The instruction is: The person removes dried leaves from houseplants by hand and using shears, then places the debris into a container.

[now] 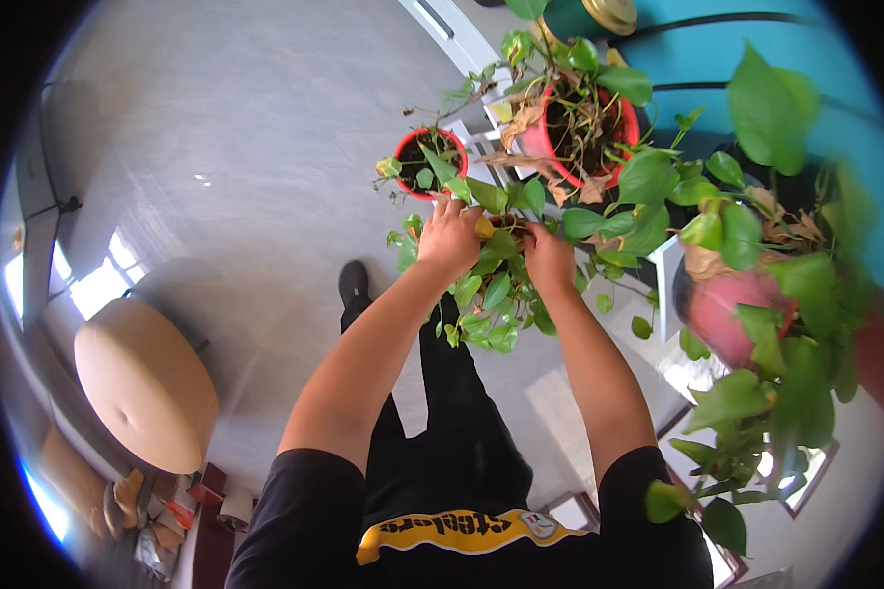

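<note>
A trailing potted plant (496, 290) with glossy green leaves is in front of me, between my two hands. My left hand (450, 239) is closed at its left side, fingers curled among the leaves. A yellow leaf (484, 228) shows right beside those fingers. From the right, my right hand (548, 257) reaches in with its fingers bent together near the stems and soil. Leaves cover its fingertips, so what they pinch cannot be made out. The foliage hides most of this plant's pot.
Beyond my hands are a small red pot (430, 162) and a larger red pot (591, 137) with dried leaves. Another leafy plant in a pinkish-red pot (732, 314) stands close on the right. A beige round stool (147, 385) is on the grey floor (236, 147) at left.
</note>
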A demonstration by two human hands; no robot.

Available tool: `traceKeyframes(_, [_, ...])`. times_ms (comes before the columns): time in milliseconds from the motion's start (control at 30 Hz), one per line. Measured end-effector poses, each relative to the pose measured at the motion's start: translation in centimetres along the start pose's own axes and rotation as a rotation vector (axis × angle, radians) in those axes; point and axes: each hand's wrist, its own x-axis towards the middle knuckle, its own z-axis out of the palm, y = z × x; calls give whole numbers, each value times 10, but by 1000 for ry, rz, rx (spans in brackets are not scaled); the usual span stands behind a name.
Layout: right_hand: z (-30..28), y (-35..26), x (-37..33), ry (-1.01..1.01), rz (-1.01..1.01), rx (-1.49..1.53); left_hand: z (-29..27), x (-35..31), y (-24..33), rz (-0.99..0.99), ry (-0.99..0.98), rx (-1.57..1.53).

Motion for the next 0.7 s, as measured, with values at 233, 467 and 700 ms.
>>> traceKeyframes(233, [13,-12,-7,246,22,246,-26,5,-15,240,19,-27])
traceKeyframes(467, [-14,-16,-28,217,146,562,-51,-7,24,50,-106,-535])
traceKeyframes(700, [-62,-52,-82,332,207,1126,-55,-48,27,-177,-191,-1170])
